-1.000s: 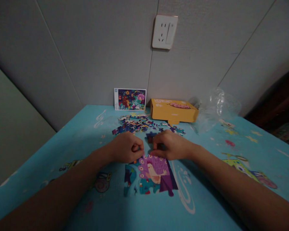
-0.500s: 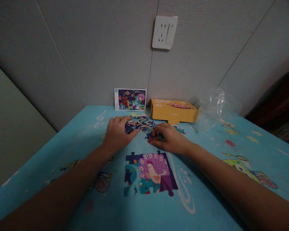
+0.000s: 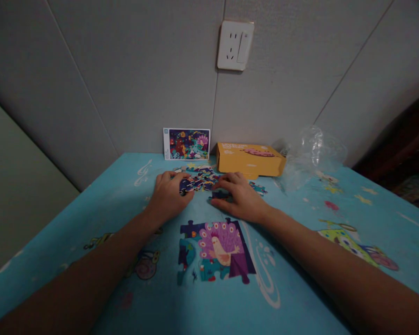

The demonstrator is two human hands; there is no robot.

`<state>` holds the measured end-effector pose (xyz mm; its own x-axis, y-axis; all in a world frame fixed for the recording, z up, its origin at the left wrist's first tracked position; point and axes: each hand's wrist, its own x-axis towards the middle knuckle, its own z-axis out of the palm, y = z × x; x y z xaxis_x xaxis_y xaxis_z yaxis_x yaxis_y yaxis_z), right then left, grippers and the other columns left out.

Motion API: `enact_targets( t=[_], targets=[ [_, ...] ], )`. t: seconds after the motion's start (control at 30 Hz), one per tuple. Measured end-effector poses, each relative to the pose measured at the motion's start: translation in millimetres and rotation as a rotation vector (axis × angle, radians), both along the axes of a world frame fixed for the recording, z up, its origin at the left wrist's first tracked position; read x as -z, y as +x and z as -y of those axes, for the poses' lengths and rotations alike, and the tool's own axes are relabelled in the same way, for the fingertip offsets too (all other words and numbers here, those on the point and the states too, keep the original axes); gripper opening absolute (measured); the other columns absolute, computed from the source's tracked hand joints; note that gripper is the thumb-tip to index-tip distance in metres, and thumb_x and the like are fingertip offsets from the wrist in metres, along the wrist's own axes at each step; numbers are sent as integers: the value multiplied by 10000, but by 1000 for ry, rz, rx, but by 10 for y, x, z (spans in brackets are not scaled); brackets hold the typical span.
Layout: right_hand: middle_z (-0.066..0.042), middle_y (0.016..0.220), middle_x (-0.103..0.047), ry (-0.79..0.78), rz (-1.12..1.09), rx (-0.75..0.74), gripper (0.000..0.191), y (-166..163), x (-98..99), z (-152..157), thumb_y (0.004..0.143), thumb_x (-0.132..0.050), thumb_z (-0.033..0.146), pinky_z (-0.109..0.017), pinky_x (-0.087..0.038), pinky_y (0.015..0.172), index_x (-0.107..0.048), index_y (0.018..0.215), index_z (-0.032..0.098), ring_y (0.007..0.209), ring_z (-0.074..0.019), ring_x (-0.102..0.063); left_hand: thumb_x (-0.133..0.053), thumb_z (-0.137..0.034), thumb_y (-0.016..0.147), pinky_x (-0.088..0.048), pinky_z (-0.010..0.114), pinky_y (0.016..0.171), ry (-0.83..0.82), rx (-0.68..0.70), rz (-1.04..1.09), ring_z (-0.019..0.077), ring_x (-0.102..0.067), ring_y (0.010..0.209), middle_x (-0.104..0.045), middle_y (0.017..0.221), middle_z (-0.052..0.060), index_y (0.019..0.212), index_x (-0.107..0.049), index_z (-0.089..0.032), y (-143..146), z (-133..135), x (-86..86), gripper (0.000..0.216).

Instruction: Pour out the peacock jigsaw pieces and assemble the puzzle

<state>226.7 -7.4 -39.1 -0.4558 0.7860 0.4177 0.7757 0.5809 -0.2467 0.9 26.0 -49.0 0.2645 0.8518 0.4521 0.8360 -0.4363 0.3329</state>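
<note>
A loose heap of jigsaw puzzle pieces (image 3: 202, 179) lies between my hands. My left hand (image 3: 169, 195) rests at the heap's left side, thumb and fingers apart and curved around its edge. On the right, my right hand (image 3: 242, 197) has its thumb and fingers spread at the heap's edge. A dark puzzle piece (image 3: 220, 195) sits on the table between that thumb and the fingers, partly hidden. Closer to me is a joined puzzle section (image 3: 218, 251) showing a purple peacock, with several knobs and gaps along its edges.
Against the wall leans a picture card (image 3: 186, 144) of the puzzle. Beside it lies a yellow box (image 3: 249, 160), then a crumpled clear plastic bag (image 3: 310, 156). A few pieces (image 3: 258, 188) lie right of my right hand. A blue cartoon-print cover (image 3: 143, 298) spans the table.
My right hand's fingers have spread from a closed pinch, and the piece near them now lies lower under the hand. My left hand stays by the heap. The view has shifted slightly.
</note>
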Motion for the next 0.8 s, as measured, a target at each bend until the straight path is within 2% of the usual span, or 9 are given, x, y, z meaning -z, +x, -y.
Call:
enact_targets(
  t=[0.1,0.17,0.33,0.47,0.57,0.7,0.8],
  targets=[
    [-140,1280,-545,-7,71,-32,431,-31,52,-55,880,-567,504,-485,-372,931,-637,1231,263,1141,-308,-454,-620,-343,788,-381,434,1030,-16,11,19,278,-510,1076,-574,1081,116,1178,-632,-160,6,-5,6,431],
    [-136,1278,-557,-39,101,-39,417,-53,69,-85,901,-536,497,-487,-368,921,-632,1246,283,1140,-307,-457,-615,-347,793,-393,429,1023,-24,15,26,273,-522,1066,-575,1087,117,1188,-624,-158,3,-13,13,438],
    [-105,1101,-617,-46,58,-6,226,-77,53,-102,900,-580,378,-418,-368,888,-722,1033,264,1054,-259,-502,-628,-339,786,-411,418,1014,-48,36,34,261,-540,1048,-571,1089,111,1199,-617,-169,-12,-28,21,447],
    [-95,971,-641,-28,24,49,186,-59,11,-94,834,-662,343,-365,-388,824,-693,938,192,947,-241,-540,-619,-331,796,-413,418,1013,-50,34,32,256,-544,1045,-577,1072,111,1194,-619,-161,-12,-23,16,433],
    [-70,862,-662,-15,-70,98,69,-28,-28,-92,825,-634,220,-327,-399,773,-671,862,175,851,-212,-572,-615,-333,800,-414,417,1009,-45,28,24,258,-547,1041,-579,1073,124,1202,-622,-144,-9,-16,9,445],
    [-46,782,-680,32,-302,303,125,61,-76,-103,771,-566,136,-287,-412,699,-676,827,159,736,-178,-598,-594,-341,813,-415,424,999,-63,23,8,265,-551,1048,-597,1101,130,1212,-615,-139,-7,-13,-11,448],
    [-53,756,-684,23,-325,510,184,159,-85,-134,762,-547,171,-286,-411,669,-706,850,144,705,-183,-599,-571,-339,823,-423,426,981,-83,7,-15,268,-560,1031,-619,1080,124,1194,-619,-137,-5,-15,-34,425]
  ],
)
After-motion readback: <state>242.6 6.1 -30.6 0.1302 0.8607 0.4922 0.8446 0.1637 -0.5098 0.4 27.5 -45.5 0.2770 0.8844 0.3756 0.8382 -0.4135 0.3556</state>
